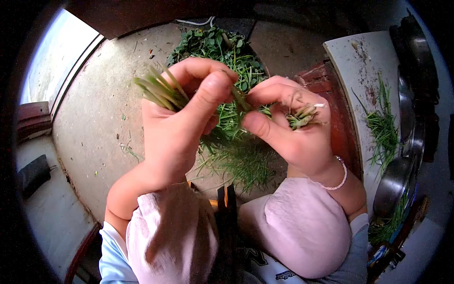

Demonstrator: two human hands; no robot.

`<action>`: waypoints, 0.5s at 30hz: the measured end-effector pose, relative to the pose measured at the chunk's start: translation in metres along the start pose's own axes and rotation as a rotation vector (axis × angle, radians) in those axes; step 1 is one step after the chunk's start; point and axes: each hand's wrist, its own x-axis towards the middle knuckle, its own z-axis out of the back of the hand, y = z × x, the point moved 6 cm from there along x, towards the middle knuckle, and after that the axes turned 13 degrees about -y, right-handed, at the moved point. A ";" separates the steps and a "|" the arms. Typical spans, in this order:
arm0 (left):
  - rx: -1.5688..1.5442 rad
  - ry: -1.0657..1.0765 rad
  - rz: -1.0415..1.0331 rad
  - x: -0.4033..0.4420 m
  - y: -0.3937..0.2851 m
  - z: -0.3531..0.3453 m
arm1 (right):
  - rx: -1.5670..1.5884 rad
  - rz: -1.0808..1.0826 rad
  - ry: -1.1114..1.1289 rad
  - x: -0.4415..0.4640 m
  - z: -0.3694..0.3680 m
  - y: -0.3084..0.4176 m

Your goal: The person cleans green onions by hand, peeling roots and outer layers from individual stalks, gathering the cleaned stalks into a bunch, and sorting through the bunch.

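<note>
My left hand (170,128) is closed round a bunch of pale green stems (163,92), whose cut-looking ends stick out to the left. Its thumb and forefinger also pinch one end of a single dark stem (241,100). The other end of that stem is between the thumb and forefinger of my right hand (302,149). Several more stems (301,117) are tucked in the right palm, ends facing up. Fine feathery greens (246,161) hang or lie below the hands, partly blurred, so I cannot tell which bunch they belong to.
A heap of leafy greens (213,45) lies on the concrete floor (104,94) beyond my hands. On the right, a pale surface (347,57) bears loose thin greens (382,125) and soil. Metal pans (393,184) stand beside it. A dark red wooden piece (331,94) borders the pale surface.
</note>
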 end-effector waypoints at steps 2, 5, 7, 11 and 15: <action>0.002 0.012 -0.016 -0.001 0.000 -0.003 | -0.027 -0.214 0.047 -0.004 -0.002 -0.006; 0.074 0.079 -0.067 -0.001 -0.004 -0.009 | 0.167 -0.418 0.007 -0.010 -0.002 -0.010; 0.103 0.134 -0.059 -0.004 -0.003 -0.011 | 0.130 -0.480 0.097 -0.012 -0.001 -0.012; 0.079 0.279 -0.108 -0.003 -0.001 -0.012 | 0.234 -0.494 0.059 -0.014 -0.006 -0.011; 0.116 0.192 -0.116 0.002 -0.007 -0.008 | 0.272 -0.614 0.163 -0.013 -0.007 -0.013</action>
